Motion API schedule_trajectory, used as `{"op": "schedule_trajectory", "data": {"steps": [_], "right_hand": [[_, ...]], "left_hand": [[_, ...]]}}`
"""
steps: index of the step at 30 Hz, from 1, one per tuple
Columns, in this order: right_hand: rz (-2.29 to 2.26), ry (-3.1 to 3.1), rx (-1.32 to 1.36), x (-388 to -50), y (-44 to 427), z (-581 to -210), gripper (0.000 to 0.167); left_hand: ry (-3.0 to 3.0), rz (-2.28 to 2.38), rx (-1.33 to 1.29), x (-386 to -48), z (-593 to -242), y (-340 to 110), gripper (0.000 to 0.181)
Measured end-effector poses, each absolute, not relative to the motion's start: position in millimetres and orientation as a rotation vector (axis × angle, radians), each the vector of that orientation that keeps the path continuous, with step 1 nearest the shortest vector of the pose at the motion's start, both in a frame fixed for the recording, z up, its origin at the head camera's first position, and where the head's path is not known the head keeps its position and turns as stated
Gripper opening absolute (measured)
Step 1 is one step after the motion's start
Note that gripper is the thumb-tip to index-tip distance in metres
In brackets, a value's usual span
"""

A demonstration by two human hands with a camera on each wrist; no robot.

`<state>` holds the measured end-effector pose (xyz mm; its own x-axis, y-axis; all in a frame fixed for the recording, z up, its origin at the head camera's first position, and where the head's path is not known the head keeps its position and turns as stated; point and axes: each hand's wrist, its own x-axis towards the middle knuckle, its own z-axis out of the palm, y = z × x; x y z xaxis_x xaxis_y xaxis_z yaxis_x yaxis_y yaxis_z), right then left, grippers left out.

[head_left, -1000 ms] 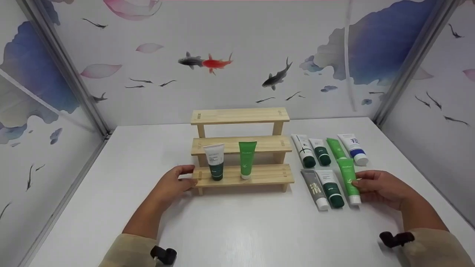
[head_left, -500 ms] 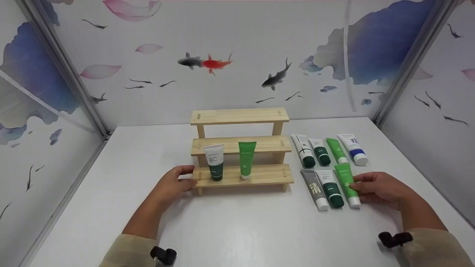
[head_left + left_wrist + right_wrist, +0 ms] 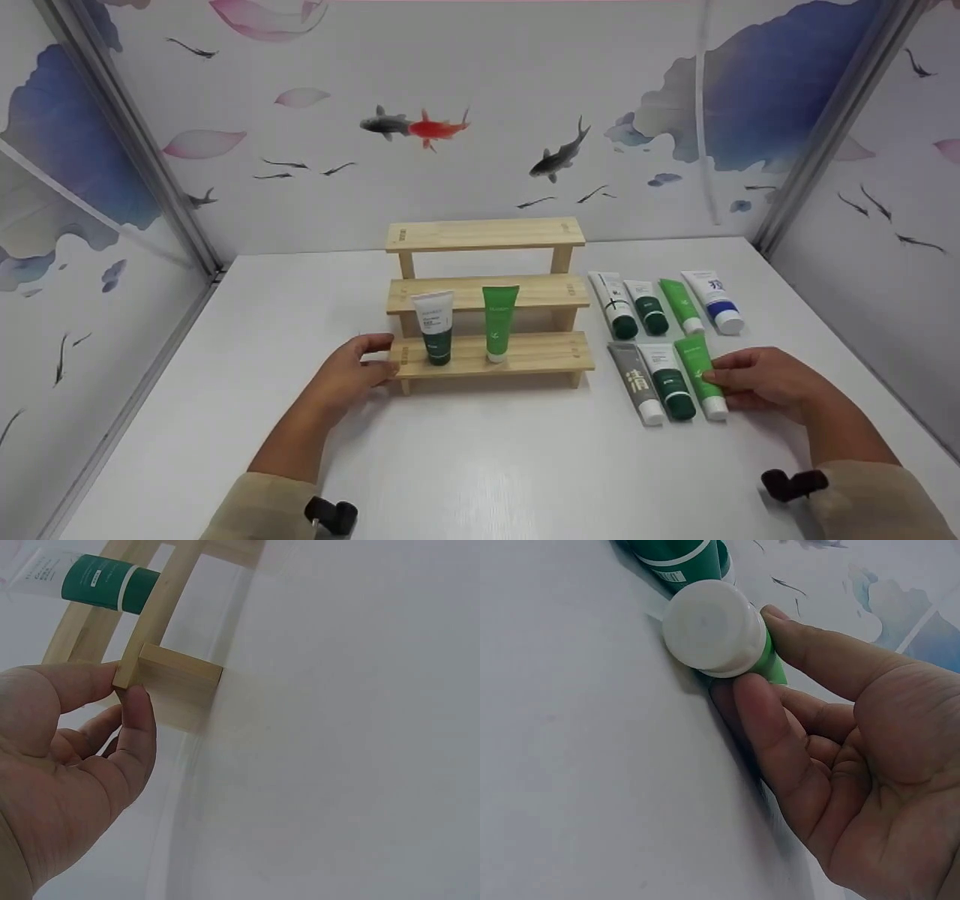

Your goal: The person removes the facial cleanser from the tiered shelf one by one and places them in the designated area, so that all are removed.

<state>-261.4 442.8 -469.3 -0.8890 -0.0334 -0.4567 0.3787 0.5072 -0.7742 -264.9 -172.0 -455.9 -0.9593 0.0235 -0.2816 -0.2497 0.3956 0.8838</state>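
Observation:
My left hand pinches the left end of the bottom board of a three-tier wooden rack; the left wrist view shows thumb and fingers on the board's corner. Upright on that board stand a white and dark green tube and a green tube. At the right, my right hand holds another green tube by its right side, low at the table. Its white cap faces the camera in the right wrist view, thumb and fingers on either side of the tube.
Left of the held tube lie a grey tube and a white and green tube. Behind them lies a row of several tubes, including a blue-banded white tube. Patterned panels enclose the table at the back and sides.
My right hand has lowered the green tube beside the white and green one, its top end shifting toward me and slightly left. My left hand and the rack have stayed put.

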Motion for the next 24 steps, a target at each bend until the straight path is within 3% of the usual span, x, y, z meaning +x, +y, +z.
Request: {"op": "schedule_trajectory", "data": {"steps": [14, 24], "right_hand": [[-1.312, 2.355, 0.334, -262.1, 449.8, -467.6, 0.077], [-1.366, 2.395, 0.308, -261.4, 452.0, -466.7, 0.071]], "left_hand": [[2.392, 1.587, -0.212, -265.0, -454.4, -172.4, 0.057], [2.406, 1.578, -0.203, -264.3, -453.5, -171.7, 0.057]]}}
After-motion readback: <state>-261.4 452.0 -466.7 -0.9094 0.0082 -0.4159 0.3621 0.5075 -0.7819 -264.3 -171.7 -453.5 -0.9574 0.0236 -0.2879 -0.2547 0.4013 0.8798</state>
